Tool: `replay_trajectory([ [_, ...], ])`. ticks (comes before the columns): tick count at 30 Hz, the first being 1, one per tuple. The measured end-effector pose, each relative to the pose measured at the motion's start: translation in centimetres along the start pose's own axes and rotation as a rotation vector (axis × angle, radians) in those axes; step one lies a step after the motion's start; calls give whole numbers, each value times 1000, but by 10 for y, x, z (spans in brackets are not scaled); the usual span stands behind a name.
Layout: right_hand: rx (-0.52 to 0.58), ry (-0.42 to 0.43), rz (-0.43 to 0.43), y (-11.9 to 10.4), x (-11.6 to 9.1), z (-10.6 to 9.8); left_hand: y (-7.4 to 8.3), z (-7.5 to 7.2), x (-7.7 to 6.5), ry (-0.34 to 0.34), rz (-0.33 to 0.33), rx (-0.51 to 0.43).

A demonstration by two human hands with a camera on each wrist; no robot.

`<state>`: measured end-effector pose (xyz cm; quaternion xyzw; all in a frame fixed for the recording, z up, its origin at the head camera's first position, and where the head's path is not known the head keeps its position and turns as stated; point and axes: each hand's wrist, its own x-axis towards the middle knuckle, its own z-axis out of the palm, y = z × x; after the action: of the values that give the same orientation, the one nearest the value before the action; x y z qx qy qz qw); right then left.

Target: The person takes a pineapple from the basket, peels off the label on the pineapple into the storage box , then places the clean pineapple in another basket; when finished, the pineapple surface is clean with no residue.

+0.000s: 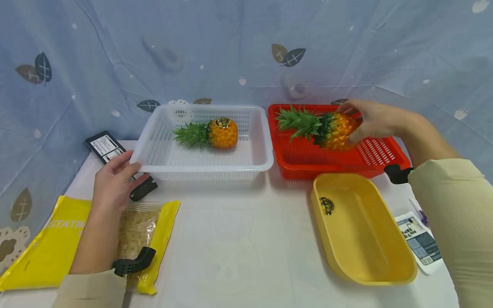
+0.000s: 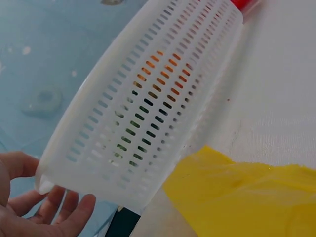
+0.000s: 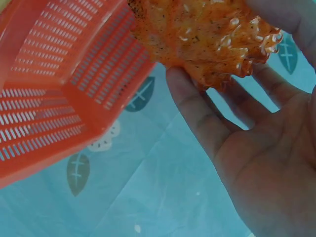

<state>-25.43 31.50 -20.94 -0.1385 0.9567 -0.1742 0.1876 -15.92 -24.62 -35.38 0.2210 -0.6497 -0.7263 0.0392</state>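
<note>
My left hand point(image 1: 112, 182) grips the front left corner of a white plastic basket point(image 1: 208, 168). In the left wrist view, its thumb and fingers lie around the rim of the perforated wall point(image 2: 89, 173). A toy-like pineapple point(image 1: 224, 133) with green leaves lies inside that basket. My right hand point(image 1: 375, 119) holds a second pineapple point(image 1: 334, 130) by its round orange end, leaves pointing left, over the red basket point(image 1: 298, 164). In the right wrist view, the fingers and thumb curve about the bumpy orange fruit point(image 3: 197, 39), beside the red basket's slotted wall.
A yellow tub point(image 1: 350, 214) with a dark sticker stands in front of the red basket. A labelled white package point(image 1: 420, 244) lies right of it. At left are a yellow bag point(image 1: 50, 248) with a clear window and a black labelled box point(image 1: 104, 145). A patterned cloth point(image 1: 231, 47) hangs behind.
</note>
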Motion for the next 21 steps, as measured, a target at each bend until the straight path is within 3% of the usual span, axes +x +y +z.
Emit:
replay_trajectory([
  [16, 22, -69, 70, 25, 32, -8, -1, -1, 1, 16, -10, -29],
  [21, 47, -91, 106, 33, 42, -6, -1, -3, 1, -18, -6, -67],
])
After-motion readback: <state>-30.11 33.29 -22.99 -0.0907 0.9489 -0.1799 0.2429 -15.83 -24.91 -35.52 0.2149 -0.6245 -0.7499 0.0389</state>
